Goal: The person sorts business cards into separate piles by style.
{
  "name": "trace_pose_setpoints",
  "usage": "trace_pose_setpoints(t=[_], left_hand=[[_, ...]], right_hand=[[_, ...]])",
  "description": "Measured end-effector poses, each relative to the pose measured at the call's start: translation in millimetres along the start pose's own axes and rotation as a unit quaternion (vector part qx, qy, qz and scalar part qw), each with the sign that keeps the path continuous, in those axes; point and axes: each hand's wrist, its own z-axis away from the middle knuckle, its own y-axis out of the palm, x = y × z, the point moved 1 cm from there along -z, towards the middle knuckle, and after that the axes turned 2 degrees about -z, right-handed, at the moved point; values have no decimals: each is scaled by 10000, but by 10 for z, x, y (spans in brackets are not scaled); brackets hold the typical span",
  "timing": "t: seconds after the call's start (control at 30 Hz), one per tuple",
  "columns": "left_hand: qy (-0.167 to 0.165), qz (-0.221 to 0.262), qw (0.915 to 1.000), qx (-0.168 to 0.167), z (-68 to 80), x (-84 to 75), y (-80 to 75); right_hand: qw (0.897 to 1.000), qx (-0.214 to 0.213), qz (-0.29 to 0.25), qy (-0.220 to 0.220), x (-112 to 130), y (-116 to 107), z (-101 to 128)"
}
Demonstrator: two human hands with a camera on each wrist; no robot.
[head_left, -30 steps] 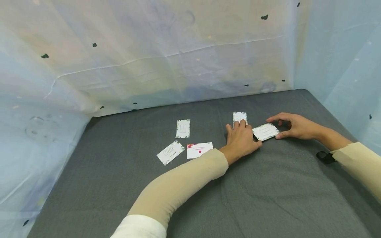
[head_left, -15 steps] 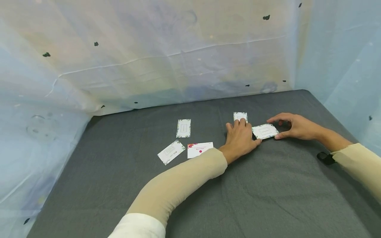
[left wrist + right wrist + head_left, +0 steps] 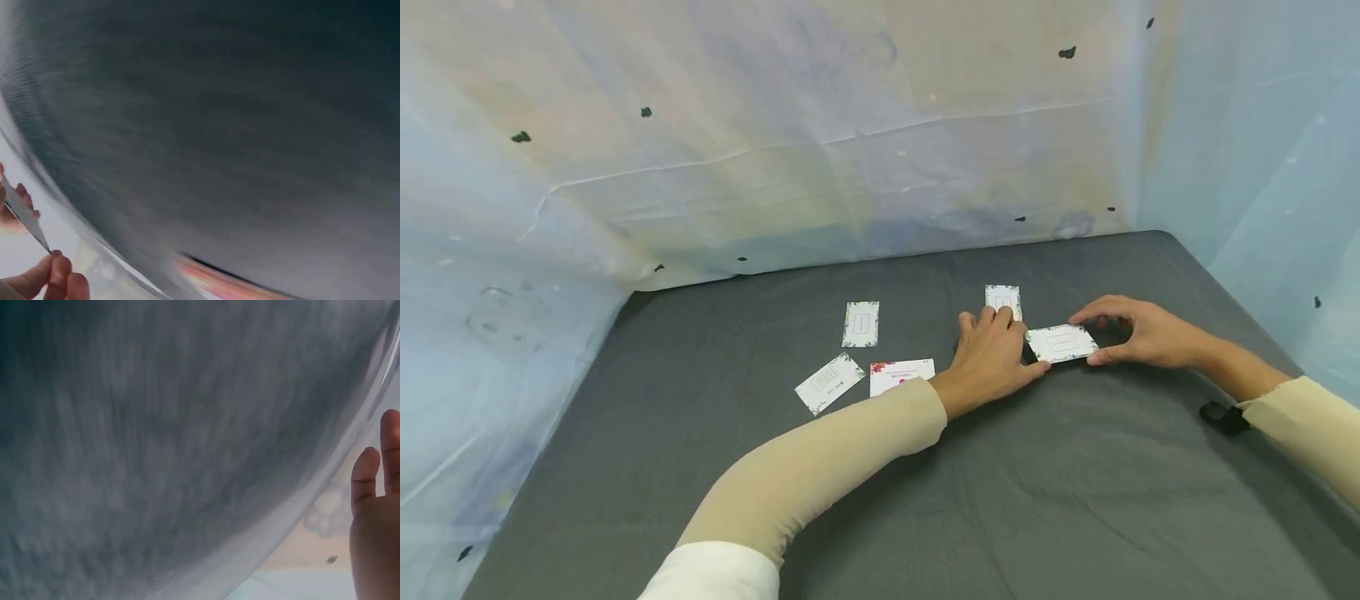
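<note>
In the head view my left hand [image 3: 992, 352] lies flat on the grey mat [image 3: 1000, 500]. Its fingertips are at the near edge of a small white card [image 3: 1003, 297], and its thumb reaches the left corner of a second floral-edged card [image 3: 1062, 342]. My right hand [image 3: 1138, 331] pinches that second card by its right end, thumb on the near edge and fingers on the far edge. The left wrist view shows this card [image 3: 25, 215] edge-on between fingertips [image 3: 53, 272]. Only blurred mat and two fingers [image 3: 375, 487] show in the right wrist view.
Three more cards lie left of my hands: an upright one [image 3: 861, 323], a tilted one [image 3: 829, 382] and one with red print [image 3: 901, 375]. Pale sheeting [image 3: 850, 150] walls in the mat at the back and on both sides. A black strap [image 3: 1222, 417] is on my right wrist.
Both hands and the card between them have shifted a little to the left. My left fingers have slid back off the rear card, which now shows almost whole.
</note>
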Motion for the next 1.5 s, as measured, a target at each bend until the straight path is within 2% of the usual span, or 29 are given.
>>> trace_pose_setpoints(t=[0.13, 0.3, 0.6, 0.8, 1.07, 1.33, 1.5], left_hand=[[365, -161, 9992, 84, 153, 128, -21], [649, -14, 9978, 102, 304, 292, -78], [1095, 187, 9938, 111, 467, 612, -133], [1110, 340, 9931, 134, 564, 742, -97], [1025, 461, 9935, 177, 610, 896, 10], [931, 470, 9945, 75, 622, 955, 36], [824, 520, 9950, 222, 631, 978, 44]], right_hand=[[9993, 148, -91, -331, 109, 57, 12], [9972, 466, -78, -574, 259, 122, -28], [9940, 824, -97, -711, 513, 310, -118], [9938, 876, 18, -686, 624, 395, -184], [9941, 909, 147, -580, 732, 521, -285], [9948, 858, 185, -523, 761, 568, -328], [9942, 928, 142, -529, 751, 600, -340]])
